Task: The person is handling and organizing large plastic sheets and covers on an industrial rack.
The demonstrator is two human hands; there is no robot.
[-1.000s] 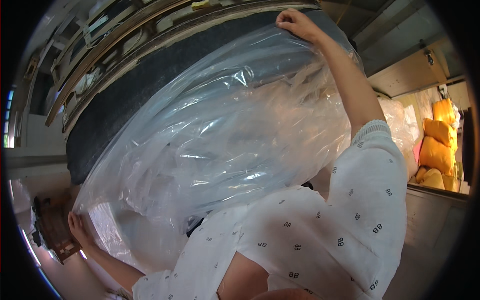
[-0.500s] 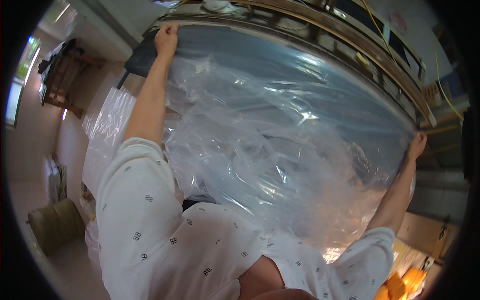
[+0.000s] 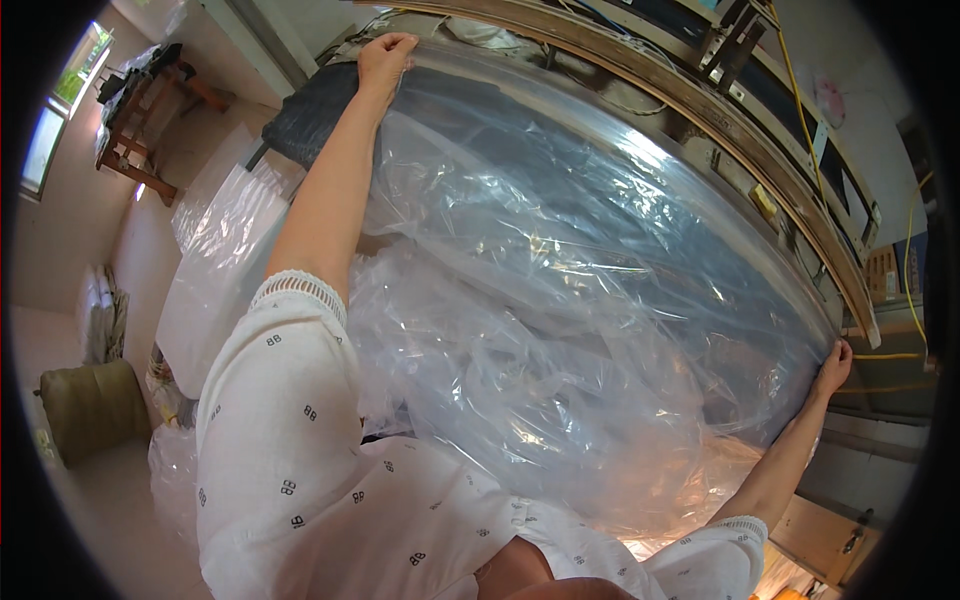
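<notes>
A wide sheet of clear plastic film stretches between my two hands. It lies in shiny creases over a dark grey surface and bunches up toward my body. At the far left corner, my left hand pinches the film's far edge with fingers closed. My right hand is closed on the same edge at the right end, well out to the side. Between the two, the edge runs taut beside the machine's long bar. My fingertips are partly hidden on the right.
Beyond the film runs a long brown bar of a machine, with a metal bracket and a yellow cable. To the left are stacked clear plastic sheets, a wooden bench and an olive cushion.
The film's far edge has been drawn tighter and now shows as a straight, shiny band. In the picture, my left hand sits farther right and slightly higher, my right hand lower.
</notes>
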